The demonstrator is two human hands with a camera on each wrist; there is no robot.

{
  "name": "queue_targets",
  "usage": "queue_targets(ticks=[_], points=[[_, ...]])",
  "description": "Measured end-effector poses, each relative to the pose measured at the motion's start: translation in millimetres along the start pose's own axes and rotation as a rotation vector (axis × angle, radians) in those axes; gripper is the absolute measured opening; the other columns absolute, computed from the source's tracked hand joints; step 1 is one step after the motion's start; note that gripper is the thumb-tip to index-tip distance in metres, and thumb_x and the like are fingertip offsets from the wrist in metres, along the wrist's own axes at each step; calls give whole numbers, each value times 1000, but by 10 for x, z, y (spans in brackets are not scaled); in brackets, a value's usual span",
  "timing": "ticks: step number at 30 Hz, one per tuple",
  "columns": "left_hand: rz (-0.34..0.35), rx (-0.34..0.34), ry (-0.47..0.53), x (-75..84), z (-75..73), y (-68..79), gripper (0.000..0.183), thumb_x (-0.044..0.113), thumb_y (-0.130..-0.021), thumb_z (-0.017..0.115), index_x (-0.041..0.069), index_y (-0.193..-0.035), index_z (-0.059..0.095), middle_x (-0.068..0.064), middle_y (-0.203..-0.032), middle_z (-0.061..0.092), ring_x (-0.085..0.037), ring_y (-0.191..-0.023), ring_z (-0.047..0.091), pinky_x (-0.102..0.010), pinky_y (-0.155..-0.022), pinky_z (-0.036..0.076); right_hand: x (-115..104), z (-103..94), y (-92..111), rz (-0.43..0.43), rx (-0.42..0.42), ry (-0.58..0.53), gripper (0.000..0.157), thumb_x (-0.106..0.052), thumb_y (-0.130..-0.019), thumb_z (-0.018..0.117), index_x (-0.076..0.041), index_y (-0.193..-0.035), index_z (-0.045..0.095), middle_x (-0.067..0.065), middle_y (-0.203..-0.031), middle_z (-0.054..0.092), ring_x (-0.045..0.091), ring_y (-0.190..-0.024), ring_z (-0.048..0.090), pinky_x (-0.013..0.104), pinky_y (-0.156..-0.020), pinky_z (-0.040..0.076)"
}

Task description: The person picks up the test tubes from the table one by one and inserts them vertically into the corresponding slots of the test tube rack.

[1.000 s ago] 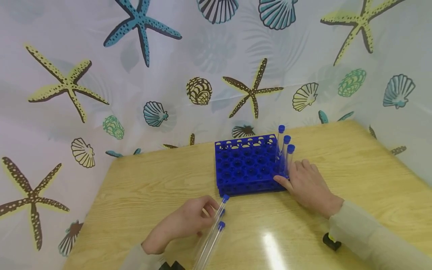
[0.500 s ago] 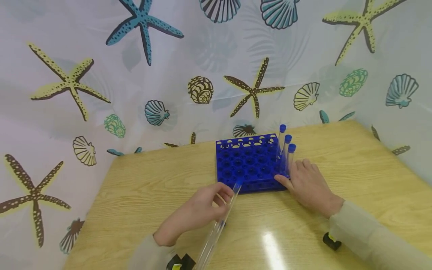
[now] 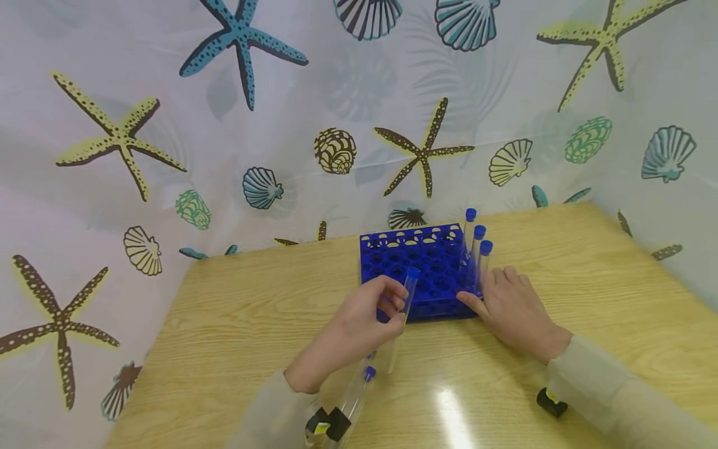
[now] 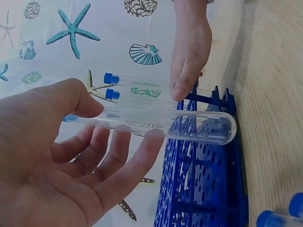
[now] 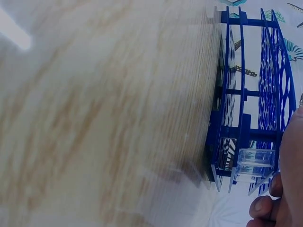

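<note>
My left hand (image 3: 364,321) holds a clear test tube (image 4: 199,127) with a blue cap, between the thumb and fingers. In the head view the tube leans with its cap up, in front of the blue test tube rack (image 3: 443,307); its rounded bottom hangs over the table. My right hand (image 3: 516,312) grips the rack's front right corner, thumb on the front edge and fingers along the right side. Three blue-capped test tubes (image 3: 483,262) stand in a row in the rack's right end, beside that hand.
More blue-capped test tubes (image 3: 354,399) lie on the wooden table (image 3: 252,312) below the left wrist, partly hidden by it. Behind the table hangs a curtain (image 3: 280,112) printed with starfish and shells. A black wrist camera (image 3: 551,402) sits under the right sleeve.
My left hand has lifted one test tube from the group lying on the table and moved it up and right toward the rack, tilting it more upright. The right hand has stayed on the rack.
</note>
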State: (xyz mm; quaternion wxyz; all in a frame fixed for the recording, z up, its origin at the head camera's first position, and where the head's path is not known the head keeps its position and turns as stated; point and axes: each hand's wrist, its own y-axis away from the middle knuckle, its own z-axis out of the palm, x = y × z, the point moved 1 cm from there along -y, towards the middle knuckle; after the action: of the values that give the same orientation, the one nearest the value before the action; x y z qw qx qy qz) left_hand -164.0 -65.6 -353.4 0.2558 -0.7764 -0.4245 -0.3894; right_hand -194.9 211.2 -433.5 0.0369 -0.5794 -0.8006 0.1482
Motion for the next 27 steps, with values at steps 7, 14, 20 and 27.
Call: queue_targets(ticks=[7, 14, 20, 27], points=[[70, 83, -58, 97, 58, -160, 27, 9, -89, 68, 12, -112, 56, 2, -102, 60, -8, -88, 61, -22, -76, 55, 26, 28, -27, 14, -26, -16, 58, -55, -100, 46, 2, -101, 53, 12, -84, 56, 27, -79, 43, 36, -67, 32], [139, 114, -79, 200, 117, -377, 27, 9, -89, 69, 9, -112, 54, 0, -100, 59, -8, -87, 61, -19, -77, 54, 45, 31, -38, 13, -42, -20, 58, -54, -101, 45, 3, -99, 55, 12, -86, 56, 26, -80, 42, 35, -68, 31], [196, 164, -75, 292, 173, -560, 29, 7, -90, 68, 7, -114, 51, -4, -104, 59, -12, -88, 62, -15, -71, 53, 69, 44, -67, 8, -46, -23, 57, -55, -101, 45, 2, -97, 54, 10, -84, 54, 25, -78, 41, 34, -67, 30], [281, 230, -83, 386, 191, -753, 29, 8, -93, 66, 6, -117, 49, -5, -102, 63, -13, -90, 65, -12, -71, 54, 101, 52, -95, -12, -24, -24, 52, -53, -101, 46, -2, -93, 51, 7, -80, 50, 23, -75, 38, 32, -65, 27]])
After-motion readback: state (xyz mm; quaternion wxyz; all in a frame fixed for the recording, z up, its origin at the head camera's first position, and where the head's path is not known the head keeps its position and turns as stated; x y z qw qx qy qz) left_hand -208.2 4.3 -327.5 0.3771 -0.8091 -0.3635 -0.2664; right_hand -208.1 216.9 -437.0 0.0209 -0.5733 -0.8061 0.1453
